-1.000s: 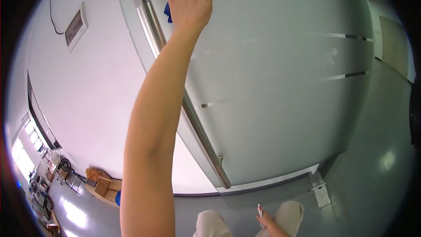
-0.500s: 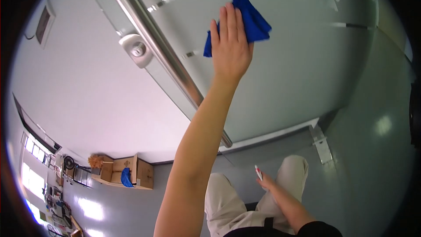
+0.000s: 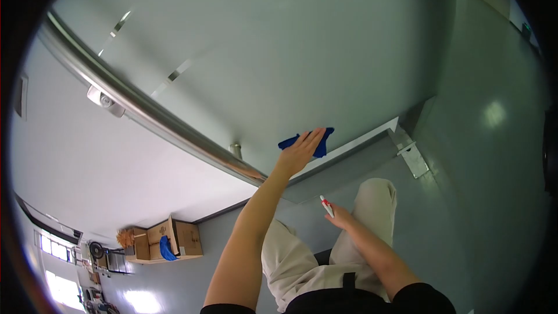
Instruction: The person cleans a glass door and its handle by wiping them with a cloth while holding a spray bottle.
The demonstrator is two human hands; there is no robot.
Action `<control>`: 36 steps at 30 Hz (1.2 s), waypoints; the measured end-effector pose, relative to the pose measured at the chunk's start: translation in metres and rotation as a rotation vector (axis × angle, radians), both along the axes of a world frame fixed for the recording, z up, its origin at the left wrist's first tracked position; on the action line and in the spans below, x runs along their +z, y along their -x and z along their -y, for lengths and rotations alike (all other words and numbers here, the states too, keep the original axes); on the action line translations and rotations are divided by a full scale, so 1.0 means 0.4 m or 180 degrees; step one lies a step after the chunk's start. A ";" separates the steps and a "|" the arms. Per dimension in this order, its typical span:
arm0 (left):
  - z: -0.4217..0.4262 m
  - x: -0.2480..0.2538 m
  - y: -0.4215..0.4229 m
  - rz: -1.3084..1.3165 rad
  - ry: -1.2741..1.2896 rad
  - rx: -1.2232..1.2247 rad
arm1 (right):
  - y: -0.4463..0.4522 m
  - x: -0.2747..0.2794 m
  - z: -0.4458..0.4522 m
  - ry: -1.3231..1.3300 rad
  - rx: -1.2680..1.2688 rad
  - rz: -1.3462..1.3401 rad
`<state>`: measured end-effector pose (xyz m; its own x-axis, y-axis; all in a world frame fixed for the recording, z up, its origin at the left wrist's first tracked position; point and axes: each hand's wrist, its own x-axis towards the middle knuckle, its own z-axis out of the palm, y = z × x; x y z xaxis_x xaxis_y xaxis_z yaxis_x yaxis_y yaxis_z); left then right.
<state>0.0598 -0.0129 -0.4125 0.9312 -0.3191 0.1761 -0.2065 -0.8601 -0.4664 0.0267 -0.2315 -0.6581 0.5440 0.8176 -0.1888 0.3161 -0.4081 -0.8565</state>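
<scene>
So the blue cloth (image 3: 324,144) was right under the left hand (image 3: 299,154), against the frosted glass (image 3: 325,52), low down and just above the pale rail (image 3: 356,146) along its bottom. Fingers were stretched out nearly straight over the cloth, so it looked like flat pressing more than pinching; thumb was hidden, couldn't tell what it was doing. IMO wiping like that goes best with the palm flat, even pressure and overlapping strokes, with extra care at the rail so the cloth doesn't snag or drag dirt back up. A folded pad would probably beat loose corners, and those were poking out on both sides of the fingers. Below and a bit right of that grip, the right hand (image 3: 342,217) had its fingers curled round a white-and-red tube (image 3: 327,205), tip poking up past them, well off the glass. Left of the cloth was the metal bar (image 3: 136,100), running up and away, with a lock (image 3: 106,100) beside it. A metal bracket (image 3: 415,160) sat to the right, by the floor. Way off to the lower left was an open box (image 3: 189,238) with a blue bag (image 3: 167,248). Brands or writing? Nothing I could read, the marks on the box were too small.
</scene>
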 end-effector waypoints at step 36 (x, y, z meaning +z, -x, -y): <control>-0.039 -0.244 0.023 -0.1093 0.0328 0.0294 | -0.033 0.008 -0.002 -0.0117 -0.0005 -0.0179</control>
<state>0.0506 0.0028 -0.5101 0.9657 -0.2277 -0.1248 -0.2551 -0.9213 -0.2934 0.0399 -0.2306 -0.6550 0.5347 0.8237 -0.1888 0.2665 -0.3764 -0.8873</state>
